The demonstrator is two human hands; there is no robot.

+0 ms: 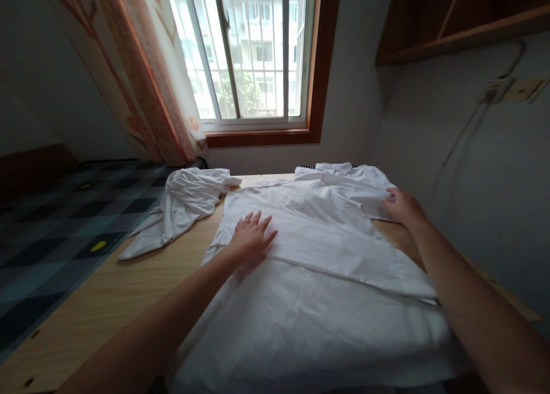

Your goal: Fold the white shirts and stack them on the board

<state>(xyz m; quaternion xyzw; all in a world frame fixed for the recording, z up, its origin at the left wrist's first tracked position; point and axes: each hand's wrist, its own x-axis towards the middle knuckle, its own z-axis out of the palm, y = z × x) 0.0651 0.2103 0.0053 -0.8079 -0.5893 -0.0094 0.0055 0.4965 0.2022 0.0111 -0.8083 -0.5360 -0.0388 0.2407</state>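
A white shirt (313,316) lies spread on the wooden board, with one side folded over its body in a long diagonal panel. My left hand (252,236) rests on that folded panel, fingers spread and palm down. At the far right, my right hand (403,206) has its fingers closed on the edge of the shirt's white cloth. The collar shows at the far end near the wall. To the left lies a crumpled white piece of cloth (189,202); whether it belongs to the same shirt I cannot tell. Near me, the shirt's lower part reaches the front edge.
The pale wooden board (141,294) stands beside a bed with a dark checked cover (64,222). A window (253,56) with an orange-patterned curtain (141,67) is ahead. On the right are a wall shelf (464,36) and a socket with a cord (498,91).
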